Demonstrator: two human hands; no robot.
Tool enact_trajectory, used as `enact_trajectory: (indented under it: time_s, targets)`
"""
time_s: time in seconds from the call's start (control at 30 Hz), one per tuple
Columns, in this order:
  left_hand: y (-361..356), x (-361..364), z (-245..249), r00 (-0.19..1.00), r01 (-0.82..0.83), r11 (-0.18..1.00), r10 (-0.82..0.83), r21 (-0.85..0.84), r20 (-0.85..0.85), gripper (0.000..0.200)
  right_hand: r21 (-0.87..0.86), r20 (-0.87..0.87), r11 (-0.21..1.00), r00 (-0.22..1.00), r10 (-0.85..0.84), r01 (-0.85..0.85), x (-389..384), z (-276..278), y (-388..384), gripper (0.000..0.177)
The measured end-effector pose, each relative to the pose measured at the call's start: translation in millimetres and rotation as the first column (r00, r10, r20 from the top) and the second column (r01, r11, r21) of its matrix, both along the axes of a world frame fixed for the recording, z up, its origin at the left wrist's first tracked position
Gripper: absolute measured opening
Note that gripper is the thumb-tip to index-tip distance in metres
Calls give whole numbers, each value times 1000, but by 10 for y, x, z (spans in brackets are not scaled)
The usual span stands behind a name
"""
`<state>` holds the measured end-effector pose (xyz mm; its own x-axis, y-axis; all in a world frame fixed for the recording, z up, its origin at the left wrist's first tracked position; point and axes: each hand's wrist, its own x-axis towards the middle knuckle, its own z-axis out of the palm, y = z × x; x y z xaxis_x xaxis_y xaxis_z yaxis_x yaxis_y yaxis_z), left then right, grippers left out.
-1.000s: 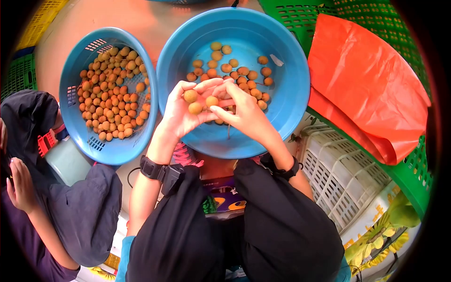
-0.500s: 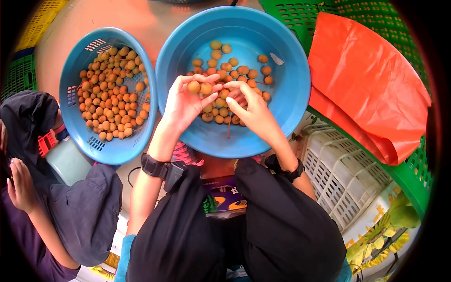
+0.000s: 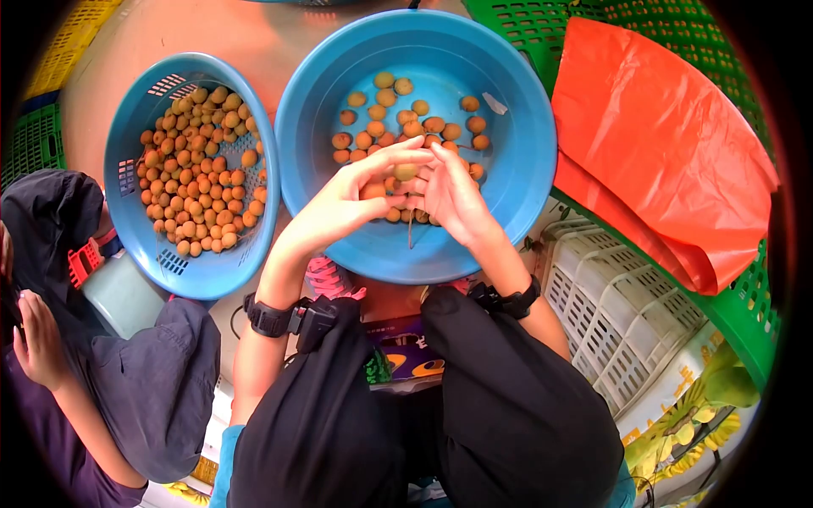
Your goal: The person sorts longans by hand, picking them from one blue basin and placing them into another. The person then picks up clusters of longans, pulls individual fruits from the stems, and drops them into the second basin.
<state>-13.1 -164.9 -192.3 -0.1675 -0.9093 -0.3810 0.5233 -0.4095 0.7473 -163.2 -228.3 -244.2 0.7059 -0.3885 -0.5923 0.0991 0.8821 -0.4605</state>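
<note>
Over a large blue basin my two hands come together around a yellowish-brown longan. My left hand curls about it from the left, fingertips reaching my right hand. My right hand closes in from the other side, its fingers bent toward the same fruit. Whether other fruit sits inside the hands is hidden. Below them, loose longans lie on the basin floor, some partly covered by my hands. A thin stem shows beneath the fingers.
A blue perforated basket full of longans stands at left. Another person's hand is at the left edge. A red sheet lies over a green crate at right, beside a white crate.
My hands have drawn closer together, and my right hand has turned so its fingers meet the left ones. The two longans seen at my left fingers are now mostly covered. The view shifted slightly.
</note>
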Motion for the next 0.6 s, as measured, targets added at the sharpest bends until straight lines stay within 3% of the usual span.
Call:
enact_trajectory:
  time_s: [0.17, 0.2, 0.23, 0.3, 0.4, 0.43, 0.5, 0.53, 0.6]
  targets:
    - [65, 76, -28, 943, 114, 988, -74, -108, 325, 38, 19, -101, 1000, 995, 1, 1, -142, -244, -16, 38]
    - [86, 130, -67, 945, 140, 986, -106, -89, 311, 34, 10, -133, 1000, 991, 5, -4, -149, -240, -8, 39]
    - [114, 121, -76, 970, 57, 998, -61, 21, 235, 29, 0, -162, 1000, 987, 11, -11, -134, -227, -10, 39]
    - [156, 156, -143, 968, 3, 997, -22, 73, 248, 31, -5, -195, 1000, 981, -5, 4, -98, -133, 24, 46]
    - [165, 96, -111, 958, -37, 997, 15, 71, 287, 38, -206, -348, 938, 917, 196, -279, -61, -53, 60, 60]
    - [176, 60, -92, 957, -41, 997, 19, 72, 288, 38, -205, -347, 937, 916, 200, -282, -61, -12, 88, 60]
    - [178, -23, -51, 961, 44, 995, -20, -84, 275, 43, -239, -342, 931, 921, 187, -278, -27, 97, 153, 57]
    - [175, -23, -7, 969, 72, 992, -44, -108, 244, 45, -56, -169, 961, 951, 260, -272, -41, 48, 129, 56]
    - [225, 156, 108, 935, 11, 979, 62, -203, 350, 39, 21, -68, 974, 971, 228, -227, -51, 80, 81, 50]
